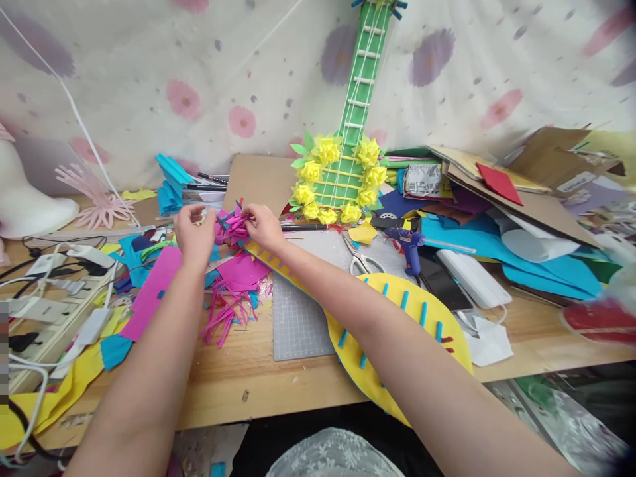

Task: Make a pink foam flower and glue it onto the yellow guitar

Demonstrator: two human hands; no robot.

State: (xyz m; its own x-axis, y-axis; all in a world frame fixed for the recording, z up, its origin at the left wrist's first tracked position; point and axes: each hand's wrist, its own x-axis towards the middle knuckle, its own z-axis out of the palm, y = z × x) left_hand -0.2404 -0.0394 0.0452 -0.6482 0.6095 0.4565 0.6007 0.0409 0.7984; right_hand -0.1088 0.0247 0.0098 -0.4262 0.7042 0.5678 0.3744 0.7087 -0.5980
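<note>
A yellow paper guitar (453, 317) lies flat across the table edge, with blue strips and small red marks on its body. Its narrow neck (278, 264) runs up and left to a tuft of magenta paper strips (233, 228) with some blue pieces. My right hand (265, 228) pinches this tuft from the right, its forearm passing over the guitar and hiding part of it. Just left of the tuft, my left hand (193, 232) is raised with its fingers loosely bent and apart; nothing shows in it.
A green paper guitar (342, 179) with yellow flowers stands at the back. On the grey cutting mat (303, 324) are scissors (365, 260); a blue glue gun (410, 248) lies nearby. Magenta scraps (154, 288), power strips with cables (54, 311) and stacked coloured sheets (541, 245) surround them.
</note>
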